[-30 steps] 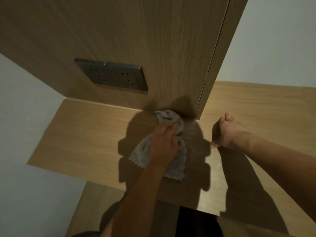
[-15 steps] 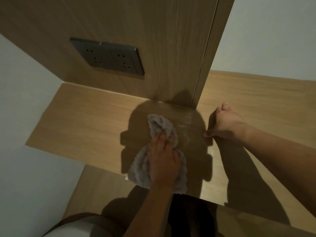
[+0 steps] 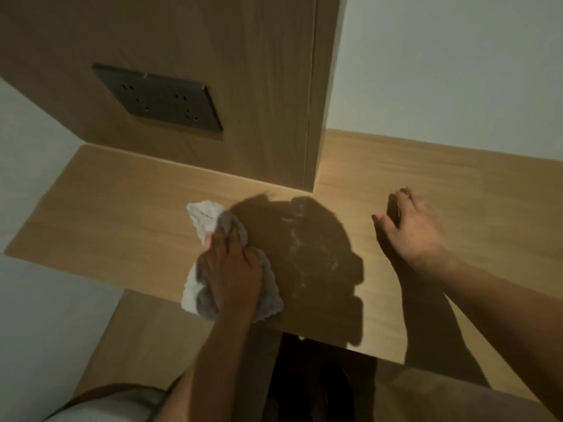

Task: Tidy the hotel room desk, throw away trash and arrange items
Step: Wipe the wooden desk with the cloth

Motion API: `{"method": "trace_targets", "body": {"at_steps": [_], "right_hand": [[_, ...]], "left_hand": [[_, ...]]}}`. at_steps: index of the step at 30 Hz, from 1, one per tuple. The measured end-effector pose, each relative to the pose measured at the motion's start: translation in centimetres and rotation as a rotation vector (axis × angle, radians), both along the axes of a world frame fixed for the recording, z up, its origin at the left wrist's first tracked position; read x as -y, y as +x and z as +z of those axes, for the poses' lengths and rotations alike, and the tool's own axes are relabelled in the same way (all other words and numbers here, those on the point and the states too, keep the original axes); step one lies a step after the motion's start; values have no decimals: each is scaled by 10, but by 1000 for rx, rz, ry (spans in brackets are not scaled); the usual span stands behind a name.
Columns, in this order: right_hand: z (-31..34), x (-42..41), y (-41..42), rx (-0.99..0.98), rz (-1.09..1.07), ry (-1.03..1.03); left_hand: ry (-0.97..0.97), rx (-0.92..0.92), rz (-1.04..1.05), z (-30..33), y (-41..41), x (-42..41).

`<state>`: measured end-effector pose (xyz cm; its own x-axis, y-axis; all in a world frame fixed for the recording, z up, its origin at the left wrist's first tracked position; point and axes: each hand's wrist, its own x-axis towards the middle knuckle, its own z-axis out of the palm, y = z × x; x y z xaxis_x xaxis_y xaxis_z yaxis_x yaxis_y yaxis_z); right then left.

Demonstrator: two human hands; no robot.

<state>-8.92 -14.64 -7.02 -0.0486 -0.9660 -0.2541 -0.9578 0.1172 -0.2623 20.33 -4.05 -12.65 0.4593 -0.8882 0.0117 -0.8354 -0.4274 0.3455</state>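
- Cloth (image 3: 210,222): a grey, nubbly cleaning rag, crumpled and bunched, its far end pale where light catches it and its near end scalloped along the hem. It lies on the wooden desk (image 3: 122,214) just left of centre, stretching from mid-surface to the front edge, where a corner hangs slightly past the lip.
- Left hand (image 3: 230,271) lies on top of the cloth, fingers curled into the fabric and bunching it against the desk.
- Right hand (image 3: 409,229) is well apart to the right, fingers spread and fairly straight, holding nothing; it is blurred, and whether the palm touches the wood cannot be told.
- Between the two hands, inside a dark shadow, faint whitish streaks (image 3: 297,239) mark the desk surface.
- Behind the desk rises a wood-grain wall panel (image 3: 243,71) bearing a dark double socket plate (image 3: 158,100); plain pale wall (image 3: 457,62) lies to its right.
- Below the front edge, a rounded white object with a brown rim (image 3: 100,403) shows partly; what it is cannot be told.
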Motion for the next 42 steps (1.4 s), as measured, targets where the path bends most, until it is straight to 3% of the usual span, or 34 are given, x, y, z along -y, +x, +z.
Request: {"method": "trace_targets", "body": {"at_steps": [6, 10, 13, 15, 25, 28, 36, 42], "right_hand": [[-15, -10, -33, 28, -73, 17], [-13, -2, -44, 26, -32, -34], [-11, 17, -55, 10, -35, -28], [-12, 31, -64, -25, -30, 37], [-17, 35, -74, -2, -29, 86], [-14, 35, -73, -22, -7, 94], [-18, 33, -75, -57, 37, 92], [-18, 36, -76, -69, 62, 102]], "left_hand": [[26, -75, -174, 0, -91, -6], [-83, -115, -108, 3, -43, 20], [-27, -124, 73, 9, 1, 55], [-20, -97, 62, 6, 2, 73], [-106, -85, -532, -13, -92, 79], [-106, -129, -587, -7, -83, 82], [-114, -41, -291, 1, -3, 5], [-101, -32, -202, -12, -123, -24]]}}
